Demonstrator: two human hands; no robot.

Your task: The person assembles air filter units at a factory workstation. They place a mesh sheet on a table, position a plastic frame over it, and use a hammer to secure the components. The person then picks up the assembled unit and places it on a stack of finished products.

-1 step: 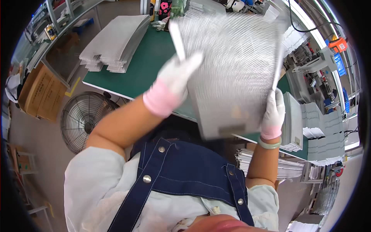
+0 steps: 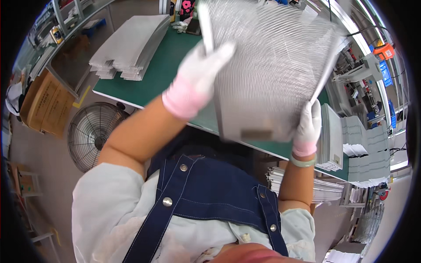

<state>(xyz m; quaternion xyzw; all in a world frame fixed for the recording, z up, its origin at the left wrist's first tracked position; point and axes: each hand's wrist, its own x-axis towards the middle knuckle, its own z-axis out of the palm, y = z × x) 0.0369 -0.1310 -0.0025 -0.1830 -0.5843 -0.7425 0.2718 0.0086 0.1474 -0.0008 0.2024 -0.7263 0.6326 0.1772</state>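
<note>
Both white gloves with pink cuffs hold a silver, finely ribbed mesh panel (image 2: pixel 267 74), blurred by motion, above the green table. White strips run along its two sides, and a dark rectangular patch is near its lower edge. My left hand (image 2: pixel 201 72) is closed on the left side, thumb lying over the front. Lower on the right side, my right hand (image 2: pixel 309 122) grips the edge, with its fingers partly hidden. The panel is tilted, its near end hanging over the table's front edge.
A stack of silver mesh sheets (image 2: pixel 131 44) lies on the green table (image 2: pixel 169 65) at the left. More stacked panels (image 2: pixel 331 140) stand by my right hand. A floor fan (image 2: pixel 98 136) and a cardboard box (image 2: pixel 50 103) are left; further stacks (image 2: pixel 368 151) sit at right.
The mesh panel has shifted upward and away from me, and its right side leans further right. My left hand has risen slightly with it; the right hand has barely moved.
</note>
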